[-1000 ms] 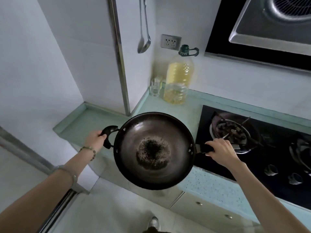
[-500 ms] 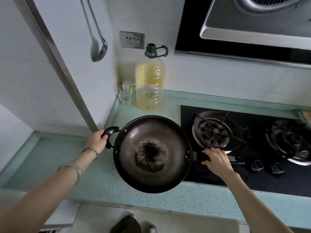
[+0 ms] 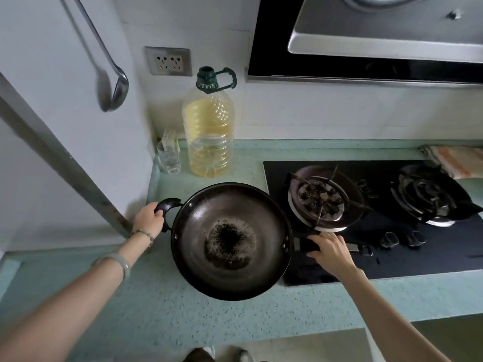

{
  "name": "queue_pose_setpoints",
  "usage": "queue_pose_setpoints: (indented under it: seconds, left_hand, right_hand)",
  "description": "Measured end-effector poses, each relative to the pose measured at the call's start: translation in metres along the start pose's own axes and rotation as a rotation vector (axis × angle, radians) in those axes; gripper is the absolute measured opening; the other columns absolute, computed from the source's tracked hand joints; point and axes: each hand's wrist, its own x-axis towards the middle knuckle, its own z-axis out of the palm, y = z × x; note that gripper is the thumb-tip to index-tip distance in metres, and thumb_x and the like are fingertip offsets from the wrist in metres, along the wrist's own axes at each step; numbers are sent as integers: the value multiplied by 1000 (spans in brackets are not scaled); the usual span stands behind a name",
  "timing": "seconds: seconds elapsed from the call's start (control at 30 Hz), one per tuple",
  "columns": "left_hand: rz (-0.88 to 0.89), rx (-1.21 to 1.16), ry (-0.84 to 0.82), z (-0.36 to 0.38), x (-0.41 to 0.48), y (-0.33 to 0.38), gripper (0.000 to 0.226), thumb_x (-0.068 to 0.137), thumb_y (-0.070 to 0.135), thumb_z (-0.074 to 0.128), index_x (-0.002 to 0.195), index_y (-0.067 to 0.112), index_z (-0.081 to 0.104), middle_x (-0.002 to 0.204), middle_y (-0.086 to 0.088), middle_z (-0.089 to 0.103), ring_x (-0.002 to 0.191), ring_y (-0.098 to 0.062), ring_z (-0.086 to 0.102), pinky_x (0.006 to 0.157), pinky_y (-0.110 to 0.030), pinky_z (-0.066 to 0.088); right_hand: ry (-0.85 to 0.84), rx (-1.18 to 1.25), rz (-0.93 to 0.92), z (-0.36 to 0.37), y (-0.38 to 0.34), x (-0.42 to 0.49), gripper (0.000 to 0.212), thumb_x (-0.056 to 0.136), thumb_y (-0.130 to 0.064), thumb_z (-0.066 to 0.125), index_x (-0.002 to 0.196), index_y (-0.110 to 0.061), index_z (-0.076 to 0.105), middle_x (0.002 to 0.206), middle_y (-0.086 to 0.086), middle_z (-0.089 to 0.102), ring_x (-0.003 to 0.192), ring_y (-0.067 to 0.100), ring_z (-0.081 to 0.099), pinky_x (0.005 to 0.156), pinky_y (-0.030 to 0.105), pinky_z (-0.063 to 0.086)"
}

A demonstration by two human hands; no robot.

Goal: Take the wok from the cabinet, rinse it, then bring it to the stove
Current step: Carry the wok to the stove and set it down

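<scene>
Carbon-steel wok [image 3: 231, 241], seen from above: it is sitting level and mouth-up between both hands, over the green counter [image 3: 156, 309], with its 3 o'clock rim overlapping the left edge of the black glass stove [image 3: 407, 259]. Whether its base is touching the counter cannot be told. A dark, rough patch is showing at the centre of the bowl.

At the wok's 9 o'clock, the left hand [image 3: 149, 220] is gripping the black loop handle [image 3: 168, 204], fingers curled around it. A bead bracelet [image 3: 143, 233] and a pale bangle [image 3: 117, 259] are circling that wrist and forearm. At 3 o'clock, the right hand [image 3: 329, 250] is holding the long straight handle [image 3: 304, 245], fingers wrapped over its top.

At 2 o'clock from the wok, the near burner [image 3: 320, 202] is standing bare beside the rim; a second burner [image 3: 426, 197] is lying farther out at 3 o'clock, with two knobs [image 3: 389, 239] in front of the pair.

At 12 o'clock, a large oil bottle [image 3: 209, 134] is standing upright against the wall, a small glass [image 3: 170, 160] just beside it at 11 o'clock. Above them a wall socket [image 3: 168, 61] is showing, and a metal ladle [image 3: 115, 92] is hanging at 10 o'clock. A range hood [image 3: 379, 35] is projecting at 1 o'clock, and a folded cloth [image 3: 457, 158] is lying at the counter's far right.
</scene>
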Motion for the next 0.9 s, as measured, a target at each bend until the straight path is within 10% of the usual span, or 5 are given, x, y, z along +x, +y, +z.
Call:
queue_pose_setpoints:
  seconds: [0.23, 0.9]
  left_hand:
    - [40, -129, -94, -4, 24, 3, 22, 79, -5, 47, 92, 10, 58, 90, -10, 60, 92, -31, 58, 74, -31, 38]
    - [11, -50, 4, 23, -41, 8, 77, 86, 17, 64, 146, -5, 21, 153, -21, 23, 143, -33, 20, 118, -41, 19]
  right_hand:
    - [23, -33, 34, 0, -18, 4, 51, 77, -36, 70, 125, -24, 58, 109, 1, 62, 116, 22, 50, 95, 34, 33]
    - [-7, -43, 36, 0, -45, 9, 43, 83, -33, 65, 123, -20, 58, 111, 6, 59, 113, 26, 48, 97, 37, 32]
